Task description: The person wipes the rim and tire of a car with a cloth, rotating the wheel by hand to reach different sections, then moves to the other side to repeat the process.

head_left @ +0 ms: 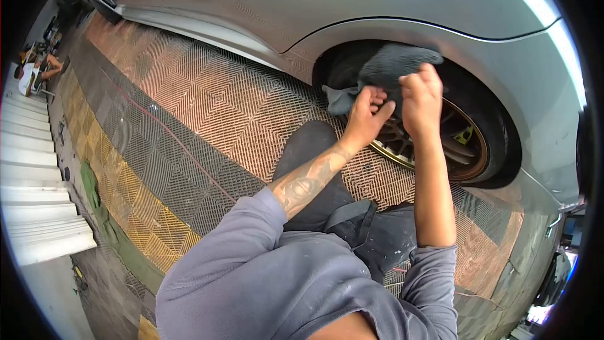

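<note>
A dark grey cloth is bunched in front of the upper part of a car wheel, its right end smeared by motion. A smaller grey flap hangs at its left. My right hand has its fingers curled on the cloth's lower right edge. My left hand, fingers bent and thumb out, pinches the cloth's lower left part. Below the cloth show the black tire and the wheel's bronze rim. The cloth hides the wheel's upper left.
The silver car body arches over the wheel. Patterned plastic floor tiles lie beneath, crossed by a thin red hose or cord. Green fabric lies by white ribbed panels at left. Another person sits far left.
</note>
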A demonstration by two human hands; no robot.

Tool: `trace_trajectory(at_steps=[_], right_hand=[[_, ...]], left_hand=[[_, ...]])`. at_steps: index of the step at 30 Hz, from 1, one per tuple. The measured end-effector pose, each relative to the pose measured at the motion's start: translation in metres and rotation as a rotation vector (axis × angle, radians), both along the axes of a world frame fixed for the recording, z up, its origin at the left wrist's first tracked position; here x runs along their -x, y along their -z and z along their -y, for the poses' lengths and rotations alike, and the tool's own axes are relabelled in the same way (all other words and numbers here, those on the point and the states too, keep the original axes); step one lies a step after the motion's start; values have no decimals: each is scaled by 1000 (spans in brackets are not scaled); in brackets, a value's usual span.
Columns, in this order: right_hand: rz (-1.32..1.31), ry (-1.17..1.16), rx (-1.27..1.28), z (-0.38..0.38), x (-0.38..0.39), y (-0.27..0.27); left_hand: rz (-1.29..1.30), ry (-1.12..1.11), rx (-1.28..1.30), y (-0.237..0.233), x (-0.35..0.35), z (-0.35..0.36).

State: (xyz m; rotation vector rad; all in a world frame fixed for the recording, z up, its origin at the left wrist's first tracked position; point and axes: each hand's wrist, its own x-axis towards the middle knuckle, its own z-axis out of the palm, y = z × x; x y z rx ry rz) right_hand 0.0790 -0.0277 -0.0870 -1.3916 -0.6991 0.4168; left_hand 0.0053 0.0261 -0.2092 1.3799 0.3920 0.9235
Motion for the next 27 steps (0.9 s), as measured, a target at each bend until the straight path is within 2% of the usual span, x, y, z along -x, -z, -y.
trace_trajectory(at_steps=[2, 3, 4, 6, 7, 8, 9, 10, 11, 12, 15, 16, 17, 19, 21, 22, 27], right_hand=[[281, -72, -39, -27, 1, 15], [492, -58, 213, -21, -5, 14], [770, -82, 459, -13, -9, -1], [1065, -89, 304, -4, -8, -19], [1170, -123, 310, 1, -8, -29], [1277, -159, 310, 7, -11, -36], [1358, -150, 285, 9, -15, -41], [1288, -151, 293, 11, -20, -41], [1378, -133, 278, 11, -24, -35], [1469, -107, 253, 8, -26, -29], [1551, -13, 330, 1, -25, -21], [1555, -12, 301, -1, -25, -19], [1551, -8, 299, -1, -25, -18], [1532, 17, 290, -4, -26, -15], [1545, 27, 278, -6, -26, -15], [1546, 37, 265, -6, -26, -15], [1547, 106, 207, -6, -29, -13]], left_hand=[[168, 44, 338, -11, -6, -21], [52, -36, 318, -4, -12, -33], [54, -46, 318, -1, -11, -43], [-222, -79, 555, 3, -5, -65], [-149, -126, 458, 23, -10, -76], [-141, -151, 451, 62, -18, -82], [251, -7, 807, 107, -28, -89], [664, 155, 1127, 127, -28, -100], [630, 164, 1176, 111, -2, -108], [652, 141, 1136, 114, 4, -119], [-792, -75, -612, 168, -6, -142], [-1270, -151, -1198, 166, -7, -151], [-1278, -172, -1201, 164, -8, -158], [-1417, 158, -1074, 138, -11, -170], [-1344, 27, -970, 187, -17, -176], [-1348, 24, -948, 194, -16, -176], [-1374, 204, -889, 165, -9, -182]])
